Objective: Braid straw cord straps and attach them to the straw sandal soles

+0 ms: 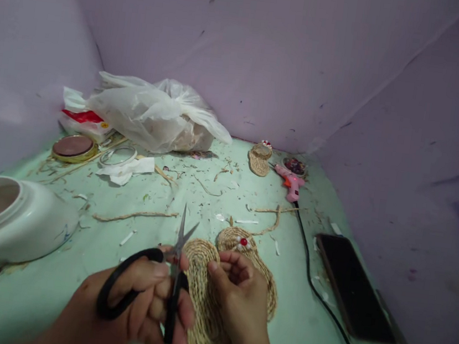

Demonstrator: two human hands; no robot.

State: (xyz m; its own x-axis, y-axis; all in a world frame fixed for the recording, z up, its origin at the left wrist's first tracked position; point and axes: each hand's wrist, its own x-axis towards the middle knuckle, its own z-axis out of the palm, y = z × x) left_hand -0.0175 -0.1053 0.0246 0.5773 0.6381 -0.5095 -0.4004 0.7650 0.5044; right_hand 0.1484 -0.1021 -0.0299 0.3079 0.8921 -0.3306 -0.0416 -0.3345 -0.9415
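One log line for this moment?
left hand: holding scissors, blades parted | right hand: holding woven sole | beside: beaded woven piece | farther: pink glue gun

Dim, soft, fairly even light, source out of view; shadows faint on the green tabletop (97,248), mild sheen on the white pot (45,222). Wrist side of the left hand (138,300) slightly blurred, small scraps soft. Wide-angle stretch toward the sides; top right corner falls to black.
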